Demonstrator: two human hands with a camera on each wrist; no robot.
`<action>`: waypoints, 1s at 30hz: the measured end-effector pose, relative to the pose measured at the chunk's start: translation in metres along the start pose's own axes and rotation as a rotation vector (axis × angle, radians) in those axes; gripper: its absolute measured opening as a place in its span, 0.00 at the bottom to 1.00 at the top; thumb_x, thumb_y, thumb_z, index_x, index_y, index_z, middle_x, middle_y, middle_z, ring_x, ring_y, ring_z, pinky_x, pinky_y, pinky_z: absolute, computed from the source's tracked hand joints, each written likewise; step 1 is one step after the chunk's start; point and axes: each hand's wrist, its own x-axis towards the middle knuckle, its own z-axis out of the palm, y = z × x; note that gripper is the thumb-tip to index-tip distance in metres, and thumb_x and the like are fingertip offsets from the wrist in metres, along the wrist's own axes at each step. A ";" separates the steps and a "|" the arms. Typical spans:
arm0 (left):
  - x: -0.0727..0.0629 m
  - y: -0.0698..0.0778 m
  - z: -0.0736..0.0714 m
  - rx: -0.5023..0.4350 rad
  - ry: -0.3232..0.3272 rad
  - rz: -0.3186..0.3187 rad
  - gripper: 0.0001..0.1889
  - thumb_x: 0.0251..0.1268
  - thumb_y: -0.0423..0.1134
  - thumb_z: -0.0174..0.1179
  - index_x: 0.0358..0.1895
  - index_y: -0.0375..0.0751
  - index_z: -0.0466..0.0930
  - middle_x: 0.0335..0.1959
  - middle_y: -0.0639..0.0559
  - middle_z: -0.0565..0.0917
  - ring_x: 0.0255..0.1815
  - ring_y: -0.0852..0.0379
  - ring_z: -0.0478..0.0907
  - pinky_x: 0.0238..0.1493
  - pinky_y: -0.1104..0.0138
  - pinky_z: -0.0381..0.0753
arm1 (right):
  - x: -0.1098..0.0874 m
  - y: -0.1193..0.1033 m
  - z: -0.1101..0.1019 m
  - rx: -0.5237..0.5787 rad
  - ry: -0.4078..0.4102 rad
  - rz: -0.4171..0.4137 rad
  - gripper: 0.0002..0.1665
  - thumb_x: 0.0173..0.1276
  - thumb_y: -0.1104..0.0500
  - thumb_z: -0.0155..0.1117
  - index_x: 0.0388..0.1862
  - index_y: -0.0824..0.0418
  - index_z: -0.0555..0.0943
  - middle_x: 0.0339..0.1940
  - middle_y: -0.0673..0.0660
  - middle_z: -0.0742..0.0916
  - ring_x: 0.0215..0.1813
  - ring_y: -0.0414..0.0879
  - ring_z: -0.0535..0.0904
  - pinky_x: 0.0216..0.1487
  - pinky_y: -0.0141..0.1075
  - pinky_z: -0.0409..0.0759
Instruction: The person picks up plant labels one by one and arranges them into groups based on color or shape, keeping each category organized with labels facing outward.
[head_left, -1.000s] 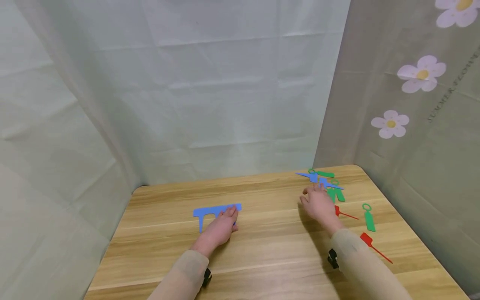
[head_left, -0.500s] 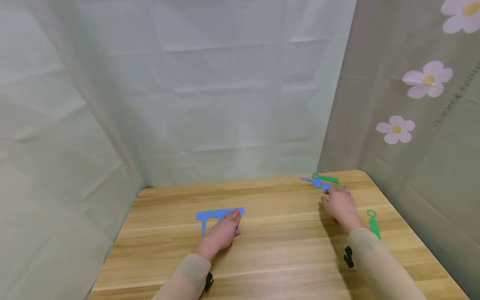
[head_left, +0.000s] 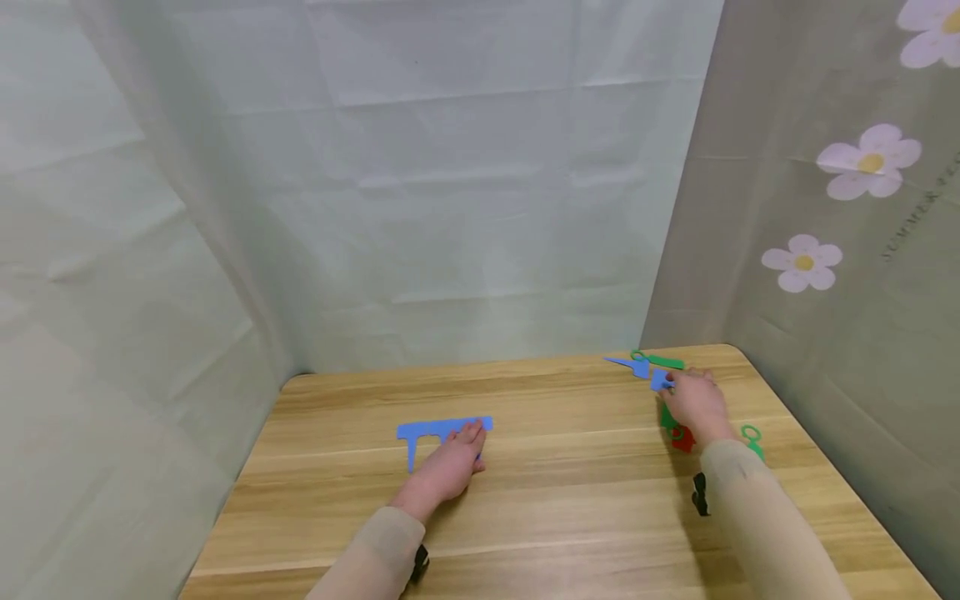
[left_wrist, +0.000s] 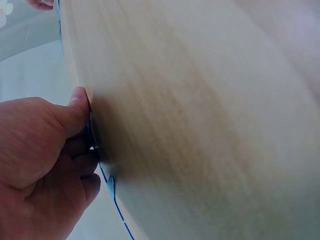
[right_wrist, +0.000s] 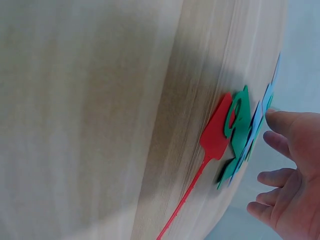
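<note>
My left hand (head_left: 450, 461) rests on a row of blue T-shaped plant labels (head_left: 423, 429) lying joined on the table; its fingers cover the right end. At the back right, my right hand (head_left: 697, 404) hovers with fingers apart, its thumb tip close beside a blue label (head_left: 660, 381). Under and just in front of this hand lie green tags with ring ends (right_wrist: 240, 120). One green ring overlaps the flat head of a red tag (right_wrist: 216, 135), whose long thin tail stretches over the wood. Part of this pile is hidden by the right hand in the head view.
Another blue pointed label (head_left: 639, 367) and a green ringed tag (head_left: 666, 362) lie near the table's back edge. A further green tag (head_left: 752, 435) is partly covered by the right sleeve. Pale curtains (head_left: 465, 208) hang behind the wooden table (head_left: 570, 483).
My right hand has moved rightward over the tags, then slightly back, uncovering a green and a red tag in front of it. The left hand stays on the blue row.
</note>
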 end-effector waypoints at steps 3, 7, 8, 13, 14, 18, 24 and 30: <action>0.000 0.000 0.000 0.001 0.000 -0.005 0.31 0.84 0.39 0.57 0.79 0.22 0.64 0.83 0.31 0.62 0.84 0.35 0.58 0.82 0.44 0.59 | 0.002 0.003 -0.001 0.013 -0.009 0.009 0.30 0.83 0.55 0.61 0.72 0.75 0.75 0.74 0.87 0.67 0.76 0.89 0.53 0.72 0.78 0.60; 0.001 0.000 0.000 0.008 -0.002 -0.008 0.30 0.85 0.39 0.56 0.79 0.23 0.64 0.83 0.32 0.62 0.84 0.36 0.58 0.82 0.45 0.59 | 0.005 0.006 0.000 0.009 -0.028 0.026 0.31 0.83 0.55 0.61 0.74 0.74 0.72 0.75 0.89 0.62 0.76 0.90 0.49 0.70 0.79 0.62; 0.001 0.001 -0.001 0.010 -0.001 -0.008 0.30 0.85 0.39 0.56 0.79 0.23 0.64 0.83 0.32 0.62 0.84 0.36 0.58 0.82 0.45 0.59 | 0.006 0.007 0.000 0.005 -0.031 0.030 0.31 0.83 0.55 0.61 0.75 0.74 0.72 0.76 0.89 0.62 0.76 0.90 0.48 0.71 0.78 0.62; 0.000 0.002 -0.002 0.004 -0.003 -0.006 0.30 0.85 0.39 0.56 0.79 0.22 0.64 0.83 0.31 0.62 0.84 0.36 0.58 0.82 0.45 0.59 | 0.010 0.008 0.000 0.015 -0.048 0.059 0.31 0.84 0.57 0.59 0.76 0.74 0.70 0.75 0.89 0.61 0.77 0.90 0.47 0.73 0.78 0.60; -0.001 0.003 -0.002 0.001 -0.002 -0.007 0.30 0.85 0.39 0.56 0.79 0.22 0.64 0.83 0.31 0.62 0.84 0.36 0.58 0.82 0.45 0.59 | 0.011 0.008 -0.001 0.021 -0.054 0.062 0.31 0.84 0.57 0.59 0.76 0.74 0.69 0.75 0.89 0.61 0.77 0.89 0.48 0.73 0.77 0.60; -0.001 0.003 -0.002 0.007 -0.005 -0.012 0.30 0.85 0.39 0.56 0.79 0.23 0.64 0.83 0.31 0.62 0.84 0.36 0.59 0.82 0.45 0.59 | 0.015 0.008 -0.001 0.035 -0.083 0.078 0.30 0.86 0.57 0.57 0.79 0.71 0.68 0.77 0.89 0.58 0.78 0.88 0.45 0.74 0.78 0.57; 0.001 0.002 -0.001 0.026 -0.015 -0.020 0.30 0.86 0.40 0.55 0.80 0.24 0.63 0.83 0.33 0.62 0.84 0.37 0.58 0.83 0.45 0.59 | 0.022 0.008 0.002 0.028 -0.100 0.076 0.30 0.88 0.58 0.51 0.81 0.70 0.65 0.78 0.89 0.54 0.79 0.88 0.42 0.77 0.76 0.52; 0.001 0.002 0.000 0.042 -0.021 -0.020 0.31 0.85 0.40 0.55 0.80 0.24 0.63 0.83 0.33 0.62 0.84 0.37 0.58 0.83 0.46 0.59 | 0.026 0.006 0.002 0.007 -0.098 0.083 0.30 0.88 0.58 0.51 0.81 0.70 0.65 0.78 0.89 0.55 0.79 0.88 0.43 0.76 0.76 0.55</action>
